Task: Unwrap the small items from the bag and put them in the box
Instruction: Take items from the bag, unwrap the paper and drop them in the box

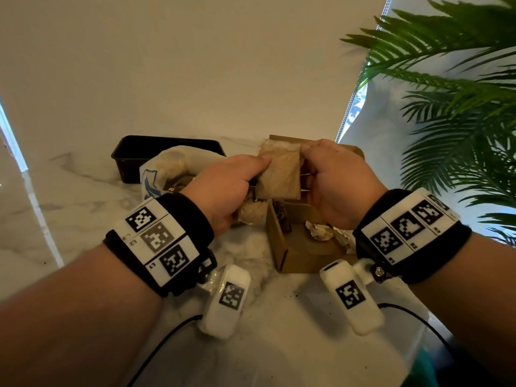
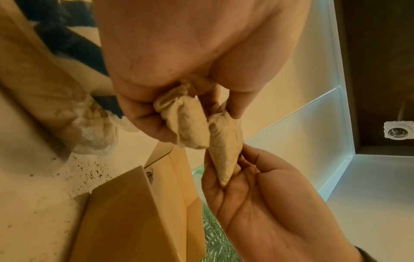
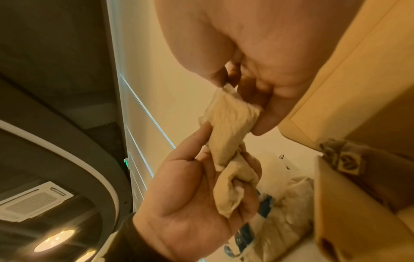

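Observation:
Both hands hold one beige paper wrapping (image 1: 280,170) above the open cardboard box (image 1: 303,255). My left hand (image 1: 231,182) grips its left side, with a bunched part of the wrapping (image 2: 186,122) in the curled fingers. My right hand (image 1: 332,177) pinches the right edge of the wrapping (image 3: 230,122) between thumb and fingers. What the paper wraps is hidden. The white bag with blue print (image 1: 167,171) lies open to the left, behind my left hand. Crumpled paper (image 1: 319,231) and small dark items (image 1: 282,216) lie inside the box.
A black plastic tray (image 1: 131,155) stands at the back left behind the bag. A crumpled paper ball (image 1: 252,213) lies beside the box's left wall. Palm fronds (image 1: 458,113) hang at the right. Dark crumbs speckle the white marble table (image 1: 279,317).

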Tool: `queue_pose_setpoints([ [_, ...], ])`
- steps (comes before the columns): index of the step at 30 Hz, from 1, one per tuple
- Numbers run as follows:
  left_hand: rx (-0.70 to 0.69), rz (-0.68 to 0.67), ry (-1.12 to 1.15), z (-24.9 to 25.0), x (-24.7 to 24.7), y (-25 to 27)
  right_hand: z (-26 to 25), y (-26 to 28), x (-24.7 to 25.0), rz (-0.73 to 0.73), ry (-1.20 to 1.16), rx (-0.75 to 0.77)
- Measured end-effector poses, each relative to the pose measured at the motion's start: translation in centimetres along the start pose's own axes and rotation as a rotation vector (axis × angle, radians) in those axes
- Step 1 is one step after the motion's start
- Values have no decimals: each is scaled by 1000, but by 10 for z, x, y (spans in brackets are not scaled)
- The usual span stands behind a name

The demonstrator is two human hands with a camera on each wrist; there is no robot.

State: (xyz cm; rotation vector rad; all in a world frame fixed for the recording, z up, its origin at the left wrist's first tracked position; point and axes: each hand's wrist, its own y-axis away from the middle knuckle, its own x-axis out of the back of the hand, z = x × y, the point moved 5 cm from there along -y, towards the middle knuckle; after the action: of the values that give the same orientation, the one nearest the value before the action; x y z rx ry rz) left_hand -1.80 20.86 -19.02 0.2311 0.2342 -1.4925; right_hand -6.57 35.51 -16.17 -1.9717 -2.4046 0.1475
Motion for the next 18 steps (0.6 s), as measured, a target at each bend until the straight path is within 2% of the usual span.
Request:
queue_pose_setpoints([
  [2,-2,21,-3,0,0,-1,6,3,-1,-31,38,-19],
  [4,16,26,13,0,0,-1,14,8,-4,-120,91,-19],
  [6,46,33,35,-1,1,-2,18,11,-3,-164,161,46],
  [12,70,88,53,-3,3,-4,10,19,-1,-150,172,211],
  [15,93,87,24,-4,6,-5,3,24,4,-176,107,198],
  [18,103,84,-21,-5,9,-7,-8,20,31,-89,25,161],
])
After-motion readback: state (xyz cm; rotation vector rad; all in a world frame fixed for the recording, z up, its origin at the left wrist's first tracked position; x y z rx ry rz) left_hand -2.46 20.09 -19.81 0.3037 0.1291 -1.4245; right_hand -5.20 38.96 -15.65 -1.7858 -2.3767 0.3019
